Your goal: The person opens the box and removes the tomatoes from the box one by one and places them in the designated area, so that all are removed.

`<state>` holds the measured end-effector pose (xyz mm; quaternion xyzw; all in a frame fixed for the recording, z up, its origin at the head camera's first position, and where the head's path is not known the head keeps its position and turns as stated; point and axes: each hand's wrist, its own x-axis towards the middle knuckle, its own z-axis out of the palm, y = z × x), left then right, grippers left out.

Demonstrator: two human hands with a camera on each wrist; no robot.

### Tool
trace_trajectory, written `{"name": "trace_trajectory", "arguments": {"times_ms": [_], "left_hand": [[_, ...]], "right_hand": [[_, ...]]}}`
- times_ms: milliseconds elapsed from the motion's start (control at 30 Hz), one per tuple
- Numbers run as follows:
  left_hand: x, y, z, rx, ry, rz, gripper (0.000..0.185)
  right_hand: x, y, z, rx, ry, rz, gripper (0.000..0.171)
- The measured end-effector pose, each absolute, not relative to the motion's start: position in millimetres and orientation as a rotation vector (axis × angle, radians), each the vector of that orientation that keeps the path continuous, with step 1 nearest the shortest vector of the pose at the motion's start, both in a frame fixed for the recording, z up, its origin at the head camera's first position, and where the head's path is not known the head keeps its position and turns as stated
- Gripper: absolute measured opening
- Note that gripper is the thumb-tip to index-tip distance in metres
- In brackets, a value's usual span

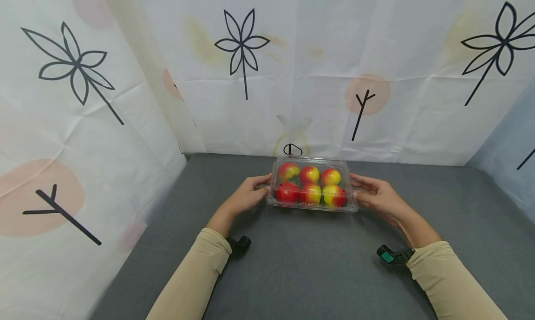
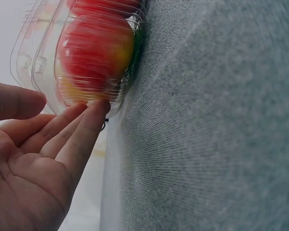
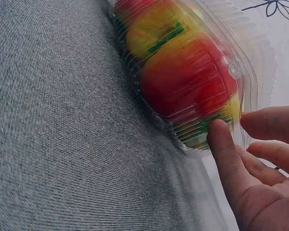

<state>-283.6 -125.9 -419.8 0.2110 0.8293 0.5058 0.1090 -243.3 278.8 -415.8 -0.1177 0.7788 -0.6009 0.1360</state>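
Clamshell of apples on grey desk, between both hands: left hand fingers straight, touching one end; right hand fingers relaxed, touching the other.

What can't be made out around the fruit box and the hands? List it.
- Clear box latch: both wrist views too blurred to show it clipped.
- Right hand: right wrist view cuts its fingers at the edge.
- Left hand: head view hides its fingertips behind the box.
- Fruit: kind unclear through ribbed plastic.
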Motion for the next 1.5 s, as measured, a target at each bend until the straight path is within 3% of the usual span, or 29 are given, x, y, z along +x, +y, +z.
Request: {"name": "trace_trajectory", "arguments": {"times_ms": [1500], "left_hand": [[-281.2, -132.2, -417.3, 0.556, 2.384, 1.511, 0.053]], "right_hand": [[-238.4, 269.6, -418.0, -0.291, 2.348, -1.752, 0.066]]}}
